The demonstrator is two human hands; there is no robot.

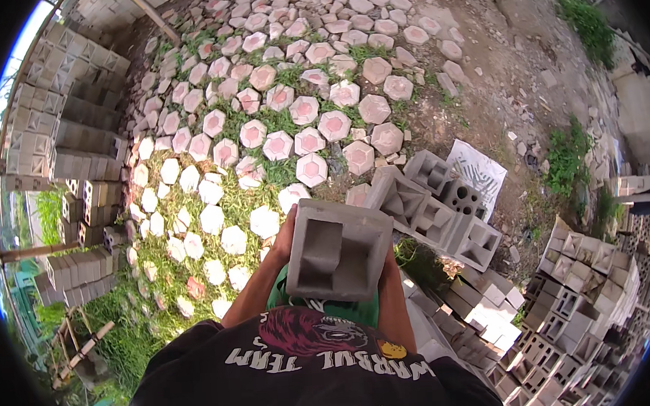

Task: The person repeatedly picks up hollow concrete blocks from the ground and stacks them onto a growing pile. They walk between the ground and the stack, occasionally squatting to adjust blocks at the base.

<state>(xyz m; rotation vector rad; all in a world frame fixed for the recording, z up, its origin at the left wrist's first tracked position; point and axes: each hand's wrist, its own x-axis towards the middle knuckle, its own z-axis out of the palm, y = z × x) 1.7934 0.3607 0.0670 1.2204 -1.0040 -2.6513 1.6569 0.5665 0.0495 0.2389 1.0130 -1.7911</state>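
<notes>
Grey hollow concrete block (339, 250), rough-cast, rectangular, with a moulded cavity facing up, is carried at chest height above the green shorts. Left hand (285, 239) is pressed against the block's left face; right hand (390, 262) is mostly hidden behind its right face, so the two hands clamp it between them. Just right of the block lie similar loose grey blocks (437, 203). Beyond it, pinkish hexagonal pavers (291, 131) are spread over grass. Stacked blocks (67, 122) stand far left.
</notes>
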